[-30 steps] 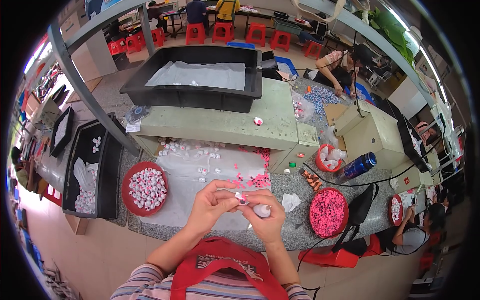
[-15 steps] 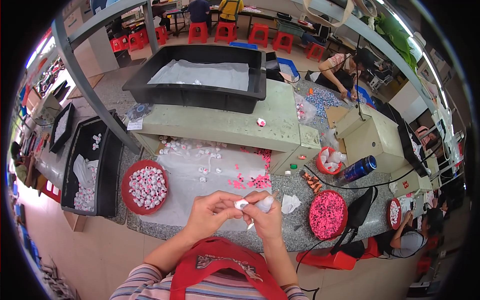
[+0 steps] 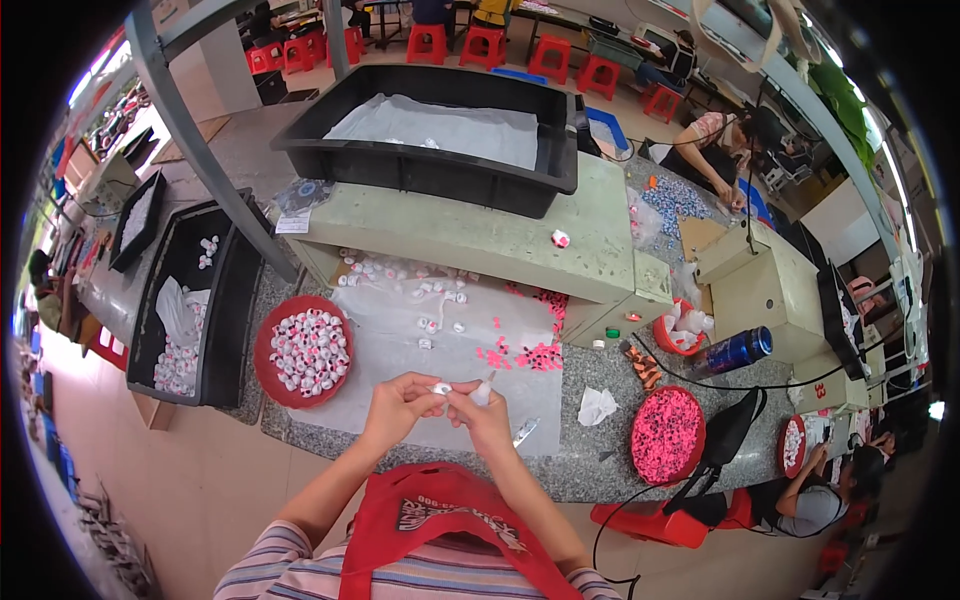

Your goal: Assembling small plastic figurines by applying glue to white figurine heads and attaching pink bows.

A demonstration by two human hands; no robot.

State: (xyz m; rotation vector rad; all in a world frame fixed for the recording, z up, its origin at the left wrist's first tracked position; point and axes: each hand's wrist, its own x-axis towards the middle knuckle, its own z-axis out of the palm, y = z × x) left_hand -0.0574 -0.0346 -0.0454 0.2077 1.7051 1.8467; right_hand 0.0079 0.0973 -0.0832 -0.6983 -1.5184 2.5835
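Observation:
My left hand (image 3: 398,412) pinches a small white ball-shaped piece (image 3: 440,389) with a dark spot, above the front of the white sheet. My right hand (image 3: 484,418) also has its fingertips at this piece. In that same hand is a small white squeeze bottle (image 3: 482,392), its narrow tip pointing up. A thin, shiny silvery strip (image 3: 525,431) shows beside my right wrist; whether I hold it cannot be seen. Left of my hands stands a red bowl (image 3: 262,372) full of white balls with pink and dark marks. Flat pink pieces (image 3: 540,357) lie scattered on the white sheet (image 3: 385,338).
A greenish metal shelf (image 3: 470,235) carries a large black tray (image 3: 430,185). To the right are a red bowl of pink pieces (image 3: 667,435), a crumpled tissue (image 3: 597,406), a blue bottle (image 3: 735,350) and a black cable. A black bin (image 3: 150,340) stands left. Co-workers sit at right.
Both hands have shifted left over the sheet, with the white piece still between them. The squeeze bottle has turned, its narrow tip now showing upward. The whole view has shifted a little.

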